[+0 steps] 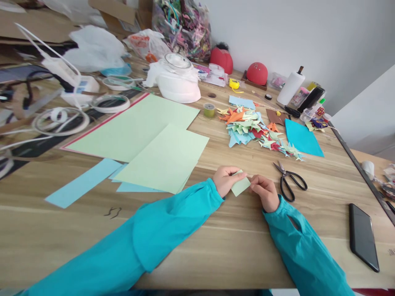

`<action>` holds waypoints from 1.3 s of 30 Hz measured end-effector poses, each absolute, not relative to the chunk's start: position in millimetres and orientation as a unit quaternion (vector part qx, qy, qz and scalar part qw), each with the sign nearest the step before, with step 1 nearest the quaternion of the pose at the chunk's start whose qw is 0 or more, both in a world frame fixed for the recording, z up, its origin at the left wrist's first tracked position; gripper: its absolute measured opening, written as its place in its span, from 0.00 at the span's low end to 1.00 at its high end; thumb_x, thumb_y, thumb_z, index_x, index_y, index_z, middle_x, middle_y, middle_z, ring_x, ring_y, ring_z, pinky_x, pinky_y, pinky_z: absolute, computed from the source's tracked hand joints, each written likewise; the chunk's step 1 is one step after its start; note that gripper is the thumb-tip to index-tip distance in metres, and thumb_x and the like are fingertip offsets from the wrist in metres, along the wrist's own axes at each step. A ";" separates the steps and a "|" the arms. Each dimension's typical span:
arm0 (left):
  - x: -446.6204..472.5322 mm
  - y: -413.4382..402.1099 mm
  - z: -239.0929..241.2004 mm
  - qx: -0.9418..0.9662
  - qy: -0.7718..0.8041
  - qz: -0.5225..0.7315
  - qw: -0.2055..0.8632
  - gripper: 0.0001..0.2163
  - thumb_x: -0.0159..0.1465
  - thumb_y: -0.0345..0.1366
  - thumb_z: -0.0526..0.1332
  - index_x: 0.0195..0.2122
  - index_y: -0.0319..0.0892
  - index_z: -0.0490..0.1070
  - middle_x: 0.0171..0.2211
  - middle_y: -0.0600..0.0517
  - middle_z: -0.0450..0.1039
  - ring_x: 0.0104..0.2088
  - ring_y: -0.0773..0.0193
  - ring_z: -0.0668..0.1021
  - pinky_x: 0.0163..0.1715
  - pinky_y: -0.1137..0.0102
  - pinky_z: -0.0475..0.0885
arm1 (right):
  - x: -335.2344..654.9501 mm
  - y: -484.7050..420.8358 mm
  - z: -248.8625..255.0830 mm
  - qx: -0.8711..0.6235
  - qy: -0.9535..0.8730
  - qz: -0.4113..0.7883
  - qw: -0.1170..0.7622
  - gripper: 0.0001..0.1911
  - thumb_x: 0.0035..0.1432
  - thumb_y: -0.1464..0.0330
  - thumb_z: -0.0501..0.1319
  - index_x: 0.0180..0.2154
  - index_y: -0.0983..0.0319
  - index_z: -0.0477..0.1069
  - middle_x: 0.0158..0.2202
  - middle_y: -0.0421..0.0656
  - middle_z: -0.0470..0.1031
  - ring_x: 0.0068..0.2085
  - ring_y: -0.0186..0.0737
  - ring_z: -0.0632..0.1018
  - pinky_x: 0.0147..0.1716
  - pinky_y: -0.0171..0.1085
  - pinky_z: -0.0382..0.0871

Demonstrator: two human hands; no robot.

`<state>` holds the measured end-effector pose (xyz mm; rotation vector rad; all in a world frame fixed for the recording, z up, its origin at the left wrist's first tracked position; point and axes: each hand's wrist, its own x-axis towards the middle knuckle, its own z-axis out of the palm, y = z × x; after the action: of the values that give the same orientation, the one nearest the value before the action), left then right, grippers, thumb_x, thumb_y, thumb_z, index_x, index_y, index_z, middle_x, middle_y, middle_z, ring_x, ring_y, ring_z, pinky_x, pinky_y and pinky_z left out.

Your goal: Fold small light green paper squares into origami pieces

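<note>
A small pale green square of paper (pixel 241 187) is held above the wooden table. My left hand (pixel 227 179) grips it from the left, thumb lying on top and fingers beneath. At its right corner, my right hand (pixel 264 191) is closed with thumb and forefinger pinching the edge. Just right of that hand lie black-handled scissors (pixel 289 179), blades slightly apart and pointing away. Large pale green sheets (pixel 166 158) rest to the left, over light blue sheets (pixel 140 187). Beyond my hands is a heap of folded paper cranes (pixel 247 125) in green, blue, orange and red.
A light blue strip (pixel 83 183) lies at left near coiled white cables (pixel 61 121). A phone (pixel 364 236) is at right. Further back are a spool of thread (pixel 209 110), bright blue paper (pixel 303 137), a yellow tape measure (pixel 234 84), red pincushions (pixel 257 74) and plastic bags (pixel 95 49).
</note>
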<state>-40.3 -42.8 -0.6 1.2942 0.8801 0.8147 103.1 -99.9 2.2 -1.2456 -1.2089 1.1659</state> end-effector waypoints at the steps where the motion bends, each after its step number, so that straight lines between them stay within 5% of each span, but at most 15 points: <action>1: -40.2 -42.8 -0.8 0.563 0.386 0.357 0.637 0.16 0.50 0.45 0.62 0.17 0.36 0.66 0.15 0.57 0.59 0.20 0.72 0.62 0.19 0.75 0.55 | 103.7 -99.7 1.1 -0.514 -0.499 0.484 0.502 0.09 0.45 0.66 0.60 0.18 0.60 0.66 0.17 0.36 0.63 0.23 0.33 0.62 0.24 0.34 0.55; 19: -40.9 -42.0 -1.2 0.543 0.399 0.401 0.620 0.16 0.49 0.46 0.63 0.19 0.36 0.70 0.16 0.56 0.62 0.20 0.70 0.64 0.20 0.74 0.59 | 109.8 -98.1 -15.6 -0.502 -0.482 0.471 0.542 0.06 0.49 0.67 0.60 0.24 0.61 0.71 0.21 0.38 0.70 0.26 0.34 0.68 0.29 0.34 0.59; 29: -39.6 -43.5 -2.2 0.560 0.390 0.398 0.613 0.10 0.49 0.40 0.61 0.21 0.36 0.70 0.17 0.55 0.65 0.21 0.70 0.66 0.22 0.75 0.60 | 105.6 -97.9 -10.7 -0.531 -0.466 0.462 0.536 0.11 0.49 0.62 0.62 0.23 0.62 0.69 0.19 0.36 0.66 0.22 0.30 0.65 0.23 0.31 0.56; 39: -41.3 -49.7 -3.6 0.703 0.322 0.313 0.551 0.12 0.54 0.38 0.54 0.19 0.37 0.66 0.15 0.57 0.57 0.20 0.71 0.61 0.20 0.74 0.55 | 105.0 -102.3 -5.6 -0.537 -0.528 0.447 0.484 0.12 0.49 0.60 0.61 0.23 0.63 0.67 0.19 0.36 0.63 0.21 0.29 0.62 0.20 0.31 0.54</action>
<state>-41.3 -49.7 -3.6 1.6641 0.7613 0.7397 105.0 -102.3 -5.6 -1.3068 -1.2855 1.0887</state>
